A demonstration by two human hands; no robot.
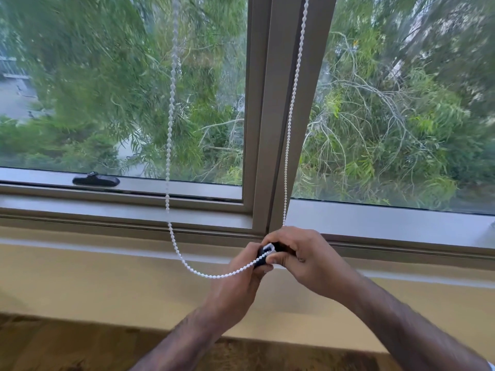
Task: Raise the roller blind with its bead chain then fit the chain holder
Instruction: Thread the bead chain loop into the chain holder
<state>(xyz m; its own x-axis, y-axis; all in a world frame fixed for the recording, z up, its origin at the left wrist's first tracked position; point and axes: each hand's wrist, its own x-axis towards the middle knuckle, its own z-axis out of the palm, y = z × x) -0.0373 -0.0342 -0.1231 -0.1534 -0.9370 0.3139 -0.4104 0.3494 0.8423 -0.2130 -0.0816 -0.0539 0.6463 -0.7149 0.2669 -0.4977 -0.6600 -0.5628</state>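
Blind: no blind fabric is showing over either glass pane, so the raising step is judged done; the roller itself is lying out of view above.
Bead chain (169,145): the white loop is hanging in two runs from the top edge, one in front of the left pane, one along the centre mullion (267,116); the left run is sagging slack below the sill (120,210) and curving rightward into the hands.
Chain holder (267,251): a small dark piece with a white channel is sitting between both hands, just below the sill at the foot of the mullion; the bottom of the loop is entering it from the left.
Reason for placement: the holder is judged to be meeting the lowest point of the loop so the chain seats in the channel before it is fixed; the slack is easing that threading.
Left hand (241,274): coming up from below, wrist bent toward the window, fingers closed round the holder's lower left side and the incoming chain.
Right hand (302,255): reaching in from the right, palm down, fingers curled tight over the top and right of the holder; the taut right run is disappearing behind its knuckles.
Step in hand: fitting the holder, not yet complete.
Unclear: mounting point hidden by hands.
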